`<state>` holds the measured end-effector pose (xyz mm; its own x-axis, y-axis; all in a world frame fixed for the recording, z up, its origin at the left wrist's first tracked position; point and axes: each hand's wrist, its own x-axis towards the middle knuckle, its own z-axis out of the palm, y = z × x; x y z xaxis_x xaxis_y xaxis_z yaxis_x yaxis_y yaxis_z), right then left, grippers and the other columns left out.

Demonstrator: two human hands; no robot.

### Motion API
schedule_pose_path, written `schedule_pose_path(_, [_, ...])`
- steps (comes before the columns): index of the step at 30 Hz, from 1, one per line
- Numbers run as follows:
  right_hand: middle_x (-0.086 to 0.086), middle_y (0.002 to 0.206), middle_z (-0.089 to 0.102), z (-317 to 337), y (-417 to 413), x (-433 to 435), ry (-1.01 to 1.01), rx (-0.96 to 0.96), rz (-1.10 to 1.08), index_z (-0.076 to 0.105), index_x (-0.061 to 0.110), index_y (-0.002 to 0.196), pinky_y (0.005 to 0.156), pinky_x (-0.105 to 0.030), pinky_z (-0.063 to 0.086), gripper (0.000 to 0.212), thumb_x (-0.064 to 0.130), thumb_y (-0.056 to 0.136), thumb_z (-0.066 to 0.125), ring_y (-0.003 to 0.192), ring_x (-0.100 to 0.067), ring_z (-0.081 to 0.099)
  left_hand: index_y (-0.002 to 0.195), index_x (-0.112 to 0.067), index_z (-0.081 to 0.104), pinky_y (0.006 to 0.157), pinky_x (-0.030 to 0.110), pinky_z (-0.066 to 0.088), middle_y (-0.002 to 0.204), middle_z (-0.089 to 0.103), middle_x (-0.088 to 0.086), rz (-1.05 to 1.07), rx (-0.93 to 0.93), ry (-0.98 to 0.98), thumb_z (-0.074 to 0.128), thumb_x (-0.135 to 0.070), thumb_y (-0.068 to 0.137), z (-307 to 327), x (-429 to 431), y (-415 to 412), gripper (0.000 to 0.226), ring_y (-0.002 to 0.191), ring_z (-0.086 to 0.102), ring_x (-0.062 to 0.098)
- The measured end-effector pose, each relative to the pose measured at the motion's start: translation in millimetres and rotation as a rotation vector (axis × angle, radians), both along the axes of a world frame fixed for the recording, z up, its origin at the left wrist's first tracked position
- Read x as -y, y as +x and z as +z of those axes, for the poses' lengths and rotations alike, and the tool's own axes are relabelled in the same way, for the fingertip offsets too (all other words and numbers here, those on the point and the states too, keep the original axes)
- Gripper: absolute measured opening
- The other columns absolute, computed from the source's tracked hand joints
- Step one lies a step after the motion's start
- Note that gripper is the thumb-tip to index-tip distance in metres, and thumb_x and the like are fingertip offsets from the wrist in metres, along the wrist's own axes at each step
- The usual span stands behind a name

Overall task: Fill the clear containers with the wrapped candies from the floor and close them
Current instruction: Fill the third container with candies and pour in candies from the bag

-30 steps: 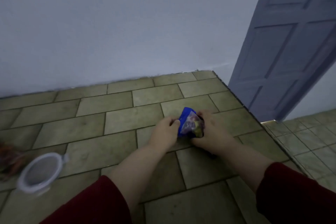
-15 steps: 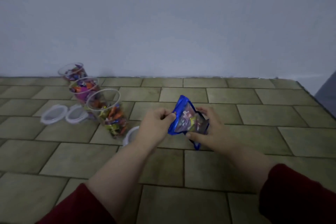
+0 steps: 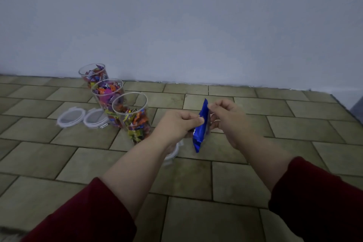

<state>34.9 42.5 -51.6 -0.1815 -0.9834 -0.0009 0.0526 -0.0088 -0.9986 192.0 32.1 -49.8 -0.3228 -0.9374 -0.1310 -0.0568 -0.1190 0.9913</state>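
A blue candy bag (image 3: 200, 129) hangs upright between both hands above the tiled floor. My left hand (image 3: 176, 124) pinches its left edge and my right hand (image 3: 227, 116) pinches its top edge. Three clear containers stand in a row to the left, all without lids. The nearest container (image 3: 131, 116) is partly filled with wrapped candies. The middle container (image 3: 108, 92) and the far container (image 3: 94, 74) are nearly full.
Two clear lids (image 3: 70, 117) (image 3: 94, 119) lie on the floor left of the containers. A third lid (image 3: 172, 153) shows partly under my left wrist. The pale wall (image 3: 176, 25) runs close behind the containers. Tiled floor (image 3: 275, 143) stretches right.
The view has swung left from the door to the containers. The bag has turned edge-on and hangs lower, and my right hand has shifted up to its top edge.
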Motion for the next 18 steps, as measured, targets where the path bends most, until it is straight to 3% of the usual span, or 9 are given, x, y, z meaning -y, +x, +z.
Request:
schedule_pose_path(3, [-0.007,0.063,0.057,4,-5,1,0.046,0.008,0.091,0.057,0.005,0.075,0.052,-0.031,0.049,0.017,0.011,0.090,0.061,0.055,-0.018,0.052,0.088,0.003,0.071,0.088,0.053,0.055,0.089,0.071,0.027,-0.020,-0.036,0.033,0.071,-0.008,0.085,-5,3,-5,0.012,0.088,0.068,0.040])
schedule_pose_path(9, [-0.012,0.067,0.057,1,-14,0,0.123,0.010,0.193,0.058,0.004,0.074,0.051,-0.028,0.051,0.016,0.008,0.086,0.066,0.057,-0.019,0.053,0.084,-0.004,0.070,0.061,0.021,0.053,0.076,0.071,0.008,-0.065,-0.049,0.146,0.072,-0.006,0.083,-12,7,-9,0.003,0.065,0.064,0.013])
schedule_pose_path(18, [-0.012,0.072,0.059,-4,-20,3,0.143,0.021,0.237,0.059,0.002,0.079,0.053,-0.027,0.051,0.013,0.010,0.089,0.062,0.060,-0.018,0.054,0.088,0.002,0.069,0.060,0.017,0.056,0.073,0.071,0.008,-0.088,-0.157,0.196,0.066,0.005,0.084,-17,9,-9,0.006,0.064,0.067,0.012])
